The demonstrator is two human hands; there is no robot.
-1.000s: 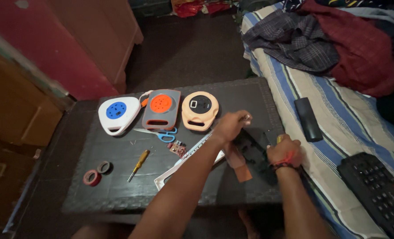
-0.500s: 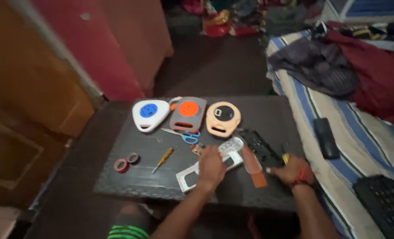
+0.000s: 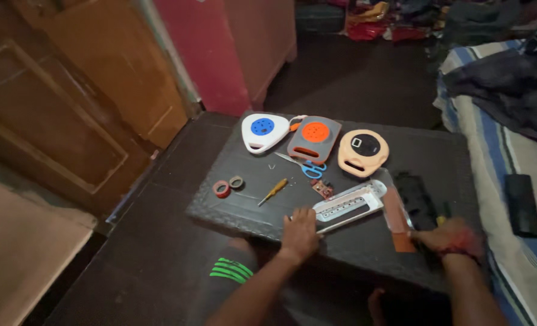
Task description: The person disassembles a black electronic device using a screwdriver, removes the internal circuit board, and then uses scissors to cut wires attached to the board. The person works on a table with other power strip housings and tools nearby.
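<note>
My left hand [image 3: 301, 232] lies flat on the dark table [image 3: 244, 205] near its front edge, fingers apart, touching the near end of a white power strip housing [image 3: 350, 204]. My right hand [image 3: 448, 236] is blurred at the table's right front. It is closed around a small yellow-handled tool [image 3: 440, 219], beside a black casing [image 3: 416, 194] and a brown strip [image 3: 397, 218].
At the table's far side lie three cable reels: white and blue [image 3: 263, 130], grey and orange [image 3: 314, 137], peach and black [image 3: 363, 151]. Scissors [image 3: 307, 167], a yellow screwdriver [image 3: 273, 191], two tape rolls [image 3: 222, 189] and a small circuit board [image 3: 324, 189] lie mid-table. A bed with a black remote [image 3: 522, 204] stands to the right.
My left hand drew back from the black casing to the near end of the white housing. My right hand stayed at the right front. The view swung left.
</note>
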